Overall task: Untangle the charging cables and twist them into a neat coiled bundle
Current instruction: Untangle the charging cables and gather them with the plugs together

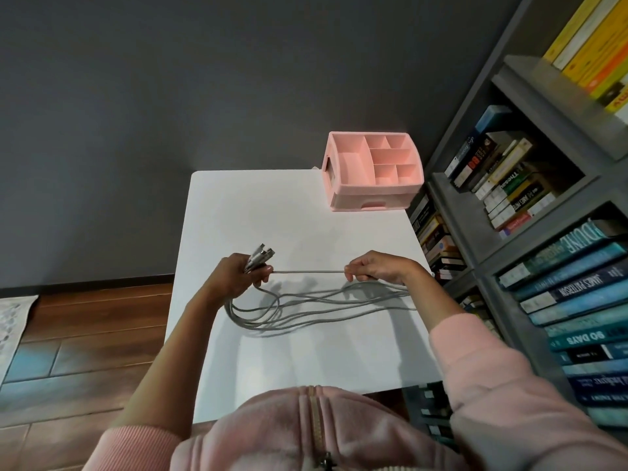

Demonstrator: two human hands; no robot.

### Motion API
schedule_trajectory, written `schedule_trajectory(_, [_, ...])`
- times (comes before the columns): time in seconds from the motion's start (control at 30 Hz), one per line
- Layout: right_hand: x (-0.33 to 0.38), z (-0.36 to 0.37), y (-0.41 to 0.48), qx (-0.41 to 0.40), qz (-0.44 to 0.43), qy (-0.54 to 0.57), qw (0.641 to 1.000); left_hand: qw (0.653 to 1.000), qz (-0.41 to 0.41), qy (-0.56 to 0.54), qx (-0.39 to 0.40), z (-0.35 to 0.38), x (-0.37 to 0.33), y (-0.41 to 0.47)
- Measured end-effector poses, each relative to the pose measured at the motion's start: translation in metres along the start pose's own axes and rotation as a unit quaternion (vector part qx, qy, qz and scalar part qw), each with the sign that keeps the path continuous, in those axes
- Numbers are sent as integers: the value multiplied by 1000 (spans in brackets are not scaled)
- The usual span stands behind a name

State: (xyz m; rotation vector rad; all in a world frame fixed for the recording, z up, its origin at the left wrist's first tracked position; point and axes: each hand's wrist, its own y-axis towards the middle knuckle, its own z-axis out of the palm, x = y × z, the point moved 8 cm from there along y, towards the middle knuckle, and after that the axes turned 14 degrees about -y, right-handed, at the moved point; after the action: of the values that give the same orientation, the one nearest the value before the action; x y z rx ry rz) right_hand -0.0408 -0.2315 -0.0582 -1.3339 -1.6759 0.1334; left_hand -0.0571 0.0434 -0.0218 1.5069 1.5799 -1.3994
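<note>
Head view: pink organiser [372, 171] at 1 o'clock, on the far corner of the table [306, 355].
Bookshelf [543, 239]: tight along the 3 o'clock edge.
Surface: white table; wooden floor [85, 321] open at 9 o'clock.
Cables [306, 302]: grey loops mid-table.
Left hand [243, 271]: curled round connector ends [261, 256].
Right hand [377, 268]: pinches one taut strand [307, 271].

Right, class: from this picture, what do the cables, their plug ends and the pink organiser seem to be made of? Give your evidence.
Cables: grey, matt, perhaps braided fabric sheath; too blurred to confirm.
Plug ends: likely metal, silvery glints.
Pink organiser: probably moulded plastic, smooth, uniform colour, thin dividers.
</note>
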Motion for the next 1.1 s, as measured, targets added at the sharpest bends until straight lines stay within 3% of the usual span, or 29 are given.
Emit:
schedule_trajectory(0.37, [-48,-37,-30,-90,84,-43,991,992,15,43,-118,-31,10,-5])
schedule_trajectory(0.57, [-53,-41,-26,-130,88,-54,986,987,18,71,-141,-24,15,-3])
schedule_trajectory(0.7, [-55,-39,-26,-151,98,-57,982,988,-40,101,-108,-15,31,2])
schedule_trajectory(0.8, [-47,-33,-20,-168,102,-80,977,977,-84,142,-133,-17,35,5])
schedule_trajectory(0.87, [-36,-31,-18,-171,102,-93,976,968,-58,168,-175,-20,23,6])
schedule_trajectory(0.97, [-14,-31,-17,-173,84,-124,973,961,48,125,-243,-17,-12,1])
schedule_trajectory(1.03, [5,-32,-16,-175,69,-149,971,960,125,94,-233,-4,-37,0])
schedule_trajectory(1.1, [24,-30,-14,-173,49,-164,970,965,177,90,-171,16,-52,4])
